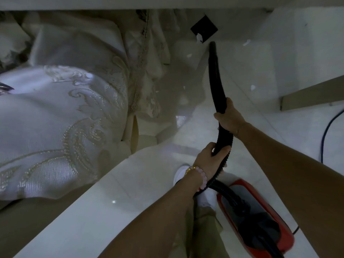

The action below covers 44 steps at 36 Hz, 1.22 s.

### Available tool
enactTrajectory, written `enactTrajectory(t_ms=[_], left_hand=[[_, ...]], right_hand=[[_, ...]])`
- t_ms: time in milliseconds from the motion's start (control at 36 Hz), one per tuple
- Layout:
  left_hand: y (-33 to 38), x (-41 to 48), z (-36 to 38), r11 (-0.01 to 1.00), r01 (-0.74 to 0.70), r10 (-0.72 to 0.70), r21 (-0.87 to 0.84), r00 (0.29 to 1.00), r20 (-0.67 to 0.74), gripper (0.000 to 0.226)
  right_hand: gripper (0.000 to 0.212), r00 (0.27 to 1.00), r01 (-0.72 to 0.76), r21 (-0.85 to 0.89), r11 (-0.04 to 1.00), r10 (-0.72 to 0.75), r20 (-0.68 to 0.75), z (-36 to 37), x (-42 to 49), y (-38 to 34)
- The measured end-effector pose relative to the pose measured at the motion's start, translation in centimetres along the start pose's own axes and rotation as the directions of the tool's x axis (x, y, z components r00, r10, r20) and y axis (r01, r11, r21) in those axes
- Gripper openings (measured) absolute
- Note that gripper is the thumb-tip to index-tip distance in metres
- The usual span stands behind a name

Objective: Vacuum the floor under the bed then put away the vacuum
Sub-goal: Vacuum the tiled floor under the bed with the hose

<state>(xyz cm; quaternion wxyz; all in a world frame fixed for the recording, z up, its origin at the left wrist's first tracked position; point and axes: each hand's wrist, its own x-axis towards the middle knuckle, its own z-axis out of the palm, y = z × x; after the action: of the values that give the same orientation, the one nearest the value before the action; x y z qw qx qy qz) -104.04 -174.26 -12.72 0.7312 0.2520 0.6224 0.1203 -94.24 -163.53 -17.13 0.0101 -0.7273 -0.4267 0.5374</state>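
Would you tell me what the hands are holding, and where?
Both grip the vacuum hose: right hand on its rigid black nozzle tube, left hand lower, on the ribbed section.

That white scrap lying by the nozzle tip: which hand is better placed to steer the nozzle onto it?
The right hand, probably. It grips the rigid black nozzle farther forward, nearer the white scrap. The left hand holds the ribbed hose behind it, nearer the red vacuum.

No readable text, label, brand, number or sign anywhere: none on the red vacuum body (pixel 256 218) at 5 o'clock, none on the black hose (pixel 216 79).
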Motion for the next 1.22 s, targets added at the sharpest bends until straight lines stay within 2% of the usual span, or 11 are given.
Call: enactTrajectory(t_ms=[194,472,639,833,1000,1222], left_hand=[[0.6,-0.2,0.5,0.999,0.012,-0.014,0.042,0.999,0.032,0.036],[0.7,-0.3,0.7,0.999,0.001,-0.001,-0.038,1.0,0.02,0.02],[1.0,-0.2,0.7,0.995,0.011,-0.01,-0.101,1.0,0.005,0.02],[2.0,0.2,-0.1,0.995,0.002,-0.001,-0.1,1.0,0.004,0.021],[2.3,0.5,-0.5,0.997,0.008,-0.005,-0.079,0.999,0.038,0.022],[2.5,0.8,0.2,0.997,0.025,-0.022,-0.075,0.999,0.049,0.024]], right_hand=[[0.058,1.0,-0.027,0.055,0.998,0.028,-0.012,-0.8,-0.2,0.7],[0.062,0.986,0.126,-0.016,0.992,-0.124,0.111,-0.9,-0.1,-0.6],[0.067,0.967,0.191,-0.082,0.978,-0.174,0.186,-0.6,0.1,-1.5],[0.072,0.984,0.145,-0.139,0.98,-0.128,0.121,-0.4,1.0,-2.2],[0.068,0.997,0.079,-0.152,0.985,-0.076,0.027,-0.9,1.3,-1.6],[0.057,0.996,0.074,-0.117,0.99,-0.078,-0.032,-1.6,1.5,-0.8]])
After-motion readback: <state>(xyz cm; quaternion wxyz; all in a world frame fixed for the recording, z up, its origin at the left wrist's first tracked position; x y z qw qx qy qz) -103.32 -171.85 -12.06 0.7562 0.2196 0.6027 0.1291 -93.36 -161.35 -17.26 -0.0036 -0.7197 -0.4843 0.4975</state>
